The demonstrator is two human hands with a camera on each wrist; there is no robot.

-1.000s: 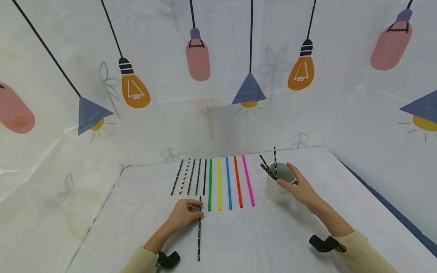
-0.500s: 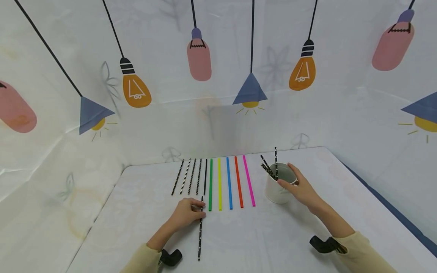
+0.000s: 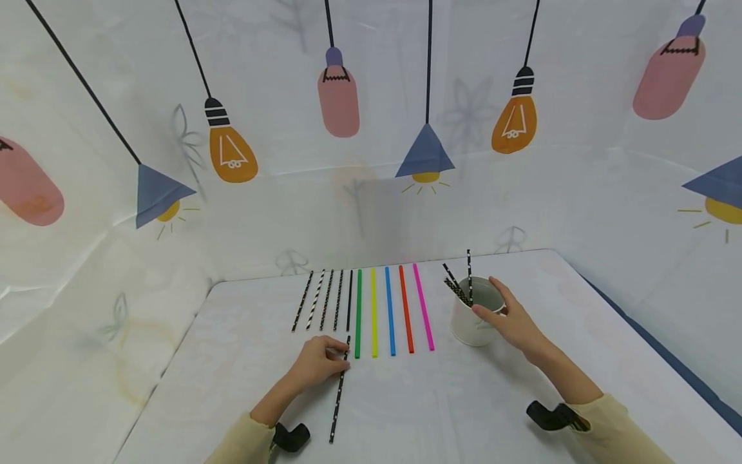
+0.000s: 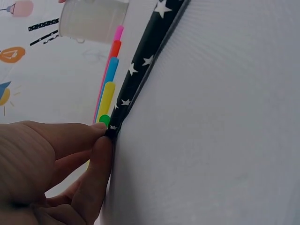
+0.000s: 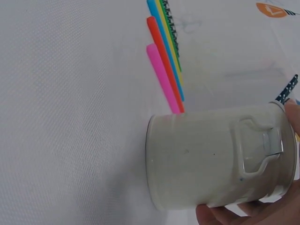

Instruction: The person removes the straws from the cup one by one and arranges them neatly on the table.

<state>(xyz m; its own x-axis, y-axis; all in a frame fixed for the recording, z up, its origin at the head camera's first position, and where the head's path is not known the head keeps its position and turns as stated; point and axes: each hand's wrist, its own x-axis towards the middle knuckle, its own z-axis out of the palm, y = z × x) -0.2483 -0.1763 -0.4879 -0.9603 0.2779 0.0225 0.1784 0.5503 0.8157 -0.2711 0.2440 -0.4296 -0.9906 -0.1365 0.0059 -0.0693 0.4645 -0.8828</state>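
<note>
The left hand [image 3: 317, 359] has thumb and fingertip closed in a pinch on a black straw with white stars [image 3: 337, 412], gripping it near its far end; the other fingers are bent behind. The straw slants across the desk [image 3: 417, 412] towards the person, its far tip just below the plain black straw [image 3: 349, 303] and near the green straw [image 3: 358, 316]. Whether its whole length touches the desk, I cannot tell.

The right hand [image 3: 513, 322] is spread wide around the white cup [image 3: 468, 330], thumb on one side near the rim and fingers on the other. The cup stands upright on the desk, its handle facing the right wrist, with several patterned straws [image 3: 469, 261] leaning inside.

Between the hands, beyond the green one, lie the yellow straw [image 3: 373, 316], blue straw [image 3: 390, 316], red straw [image 3: 406, 316] and pink straw [image 3: 424, 309], side by side and apart.
</note>
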